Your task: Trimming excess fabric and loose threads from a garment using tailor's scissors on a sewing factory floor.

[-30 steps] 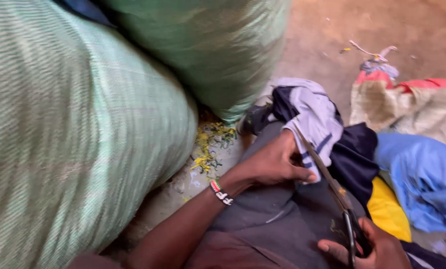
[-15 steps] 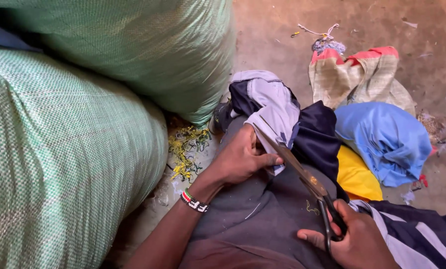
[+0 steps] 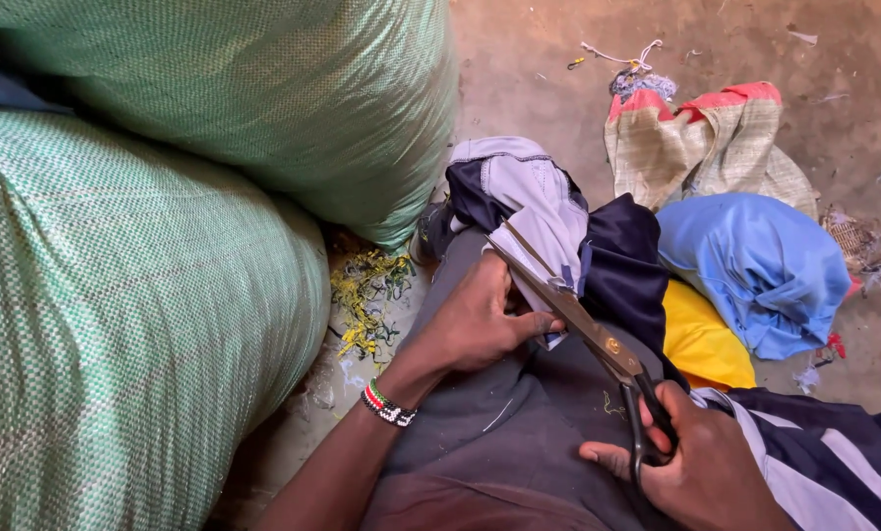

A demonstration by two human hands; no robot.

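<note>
My right hand [image 3: 698, 470] grips the dark handles of a pair of large scissors [image 3: 586, 329], whose long blades point up and to the left into a pale grey and navy garment [image 3: 537, 202]. My left hand [image 3: 480, 317], with a beaded bracelet at the wrist, pinches the garment's cloth right beside the blades. The garment lies over my lap, which is covered by dark grey cloth [image 3: 489, 413].
Two big green woven sacks [image 3: 135, 295] fill the left side. On the dirt floor to the right lie a blue cloth bundle [image 3: 755, 265], a yellow cloth [image 3: 701, 339], a tan sack with red trim [image 3: 706, 138], a striped navy garment [image 3: 824, 462] and thread scraps [image 3: 362, 295].
The view has shifted and closed in a little. My hands keep their hold; the scissors' blades stay in the pale garment, and my left hand has shifted slightly along the cloth.
</note>
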